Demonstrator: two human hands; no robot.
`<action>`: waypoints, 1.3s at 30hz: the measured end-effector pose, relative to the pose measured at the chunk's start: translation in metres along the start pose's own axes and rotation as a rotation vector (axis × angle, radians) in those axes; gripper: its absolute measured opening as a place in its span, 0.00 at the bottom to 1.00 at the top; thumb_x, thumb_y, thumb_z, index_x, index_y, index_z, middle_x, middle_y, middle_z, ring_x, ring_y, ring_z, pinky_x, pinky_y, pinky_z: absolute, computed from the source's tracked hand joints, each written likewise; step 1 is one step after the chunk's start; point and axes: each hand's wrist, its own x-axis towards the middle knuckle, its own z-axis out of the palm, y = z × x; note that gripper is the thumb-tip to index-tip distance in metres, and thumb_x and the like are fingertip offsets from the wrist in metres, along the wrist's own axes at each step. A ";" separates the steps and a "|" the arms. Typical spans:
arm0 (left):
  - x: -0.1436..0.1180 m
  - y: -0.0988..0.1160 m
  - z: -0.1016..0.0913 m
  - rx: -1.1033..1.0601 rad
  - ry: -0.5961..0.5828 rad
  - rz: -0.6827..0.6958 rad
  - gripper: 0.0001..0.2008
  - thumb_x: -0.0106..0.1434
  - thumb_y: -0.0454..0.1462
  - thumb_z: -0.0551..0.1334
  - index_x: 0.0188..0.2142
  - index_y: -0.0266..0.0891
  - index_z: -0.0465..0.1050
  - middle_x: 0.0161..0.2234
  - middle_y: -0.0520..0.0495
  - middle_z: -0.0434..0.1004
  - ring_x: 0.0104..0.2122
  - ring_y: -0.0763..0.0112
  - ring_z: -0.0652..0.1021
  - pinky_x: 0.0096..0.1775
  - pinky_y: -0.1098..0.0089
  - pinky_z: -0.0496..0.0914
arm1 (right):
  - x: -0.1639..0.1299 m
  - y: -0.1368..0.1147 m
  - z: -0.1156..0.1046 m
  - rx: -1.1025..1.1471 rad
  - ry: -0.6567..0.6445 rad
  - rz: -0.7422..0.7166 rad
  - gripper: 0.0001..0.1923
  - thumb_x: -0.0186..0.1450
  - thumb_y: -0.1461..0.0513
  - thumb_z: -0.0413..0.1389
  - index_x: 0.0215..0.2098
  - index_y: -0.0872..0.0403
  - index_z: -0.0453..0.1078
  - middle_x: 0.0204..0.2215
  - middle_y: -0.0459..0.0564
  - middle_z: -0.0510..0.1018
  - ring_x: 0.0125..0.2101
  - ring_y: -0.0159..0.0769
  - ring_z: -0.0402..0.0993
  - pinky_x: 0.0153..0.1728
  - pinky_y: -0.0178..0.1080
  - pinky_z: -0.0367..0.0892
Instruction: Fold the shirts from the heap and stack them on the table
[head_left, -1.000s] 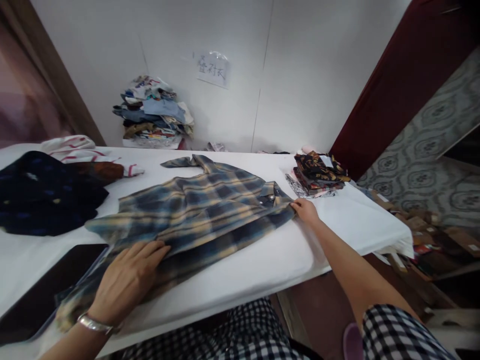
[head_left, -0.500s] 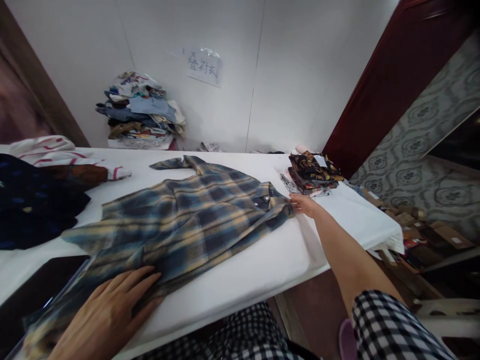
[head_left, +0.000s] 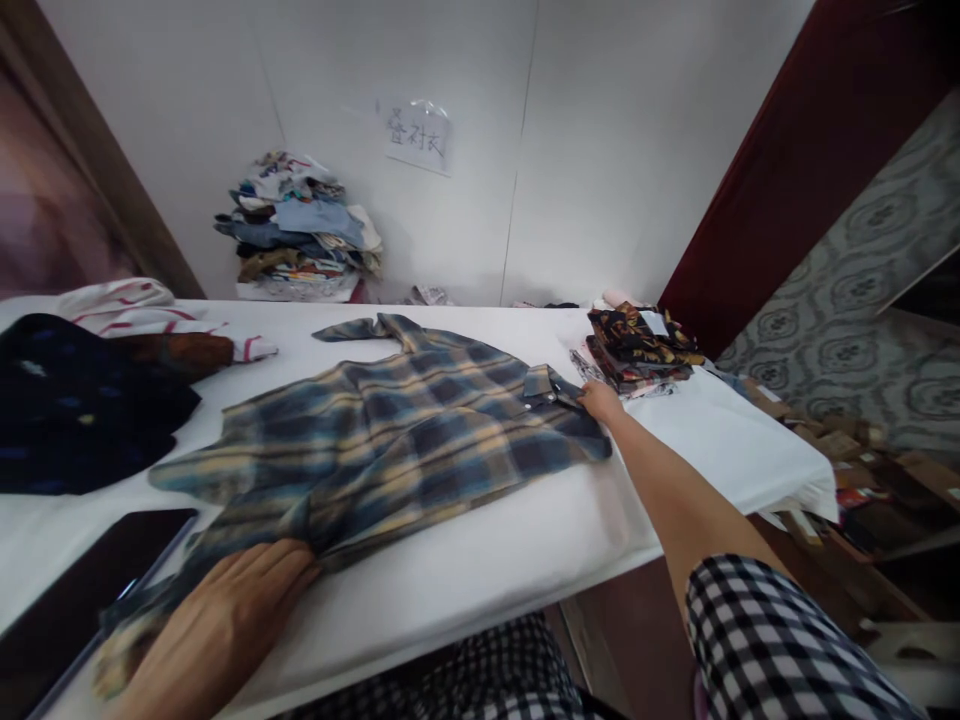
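A blue and yellow plaid shirt (head_left: 405,440) lies spread across the white table (head_left: 525,540), collar toward the right. My right hand (head_left: 600,402) grips the shirt at its collar end. My left hand (head_left: 225,620) presses flat on the shirt's hem near the front left edge of the table, fingers together.
A folded dark patterned pile (head_left: 641,350) sits just right of my right hand. Dark blue clothing (head_left: 67,410) and a red-striped white garment (head_left: 142,305) lie at the left. A heap of clothes (head_left: 300,230) stands against the back wall. A dark flat panel (head_left: 75,580) lies at front left.
My left hand has slid down along the hem toward the table's front edge, and my right hand has moved slightly up at the collar. The shirt lies flatter and more stretched.
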 end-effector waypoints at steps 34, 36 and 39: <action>0.022 -0.004 -0.041 0.003 0.218 -0.580 0.11 0.67 0.42 0.54 0.39 0.42 0.74 0.39 0.43 0.79 0.41 0.61 0.78 0.45 0.62 0.70 | -0.078 0.070 0.057 0.014 0.128 -0.628 0.21 0.58 0.47 0.46 0.34 0.50 0.74 0.36 0.57 0.80 0.40 0.54 0.77 0.42 0.52 0.72; 0.043 -0.036 -0.053 0.035 0.189 -0.756 0.17 0.66 0.45 0.55 0.48 0.40 0.73 0.49 0.39 0.78 0.49 0.56 0.77 0.51 0.60 0.68 | -0.080 0.068 0.057 0.021 0.145 -0.635 0.20 0.59 0.47 0.47 0.33 0.49 0.73 0.35 0.57 0.80 0.39 0.55 0.77 0.42 0.52 0.72; 0.076 -0.080 -0.053 -0.050 0.068 -0.976 0.25 0.64 0.49 0.56 0.52 0.34 0.71 0.53 0.32 0.76 0.53 0.50 0.76 0.51 0.60 0.68 | -0.084 0.062 0.054 0.048 0.142 -0.612 0.18 0.58 0.47 0.47 0.32 0.47 0.73 0.35 0.58 0.79 0.39 0.56 0.77 0.42 0.53 0.72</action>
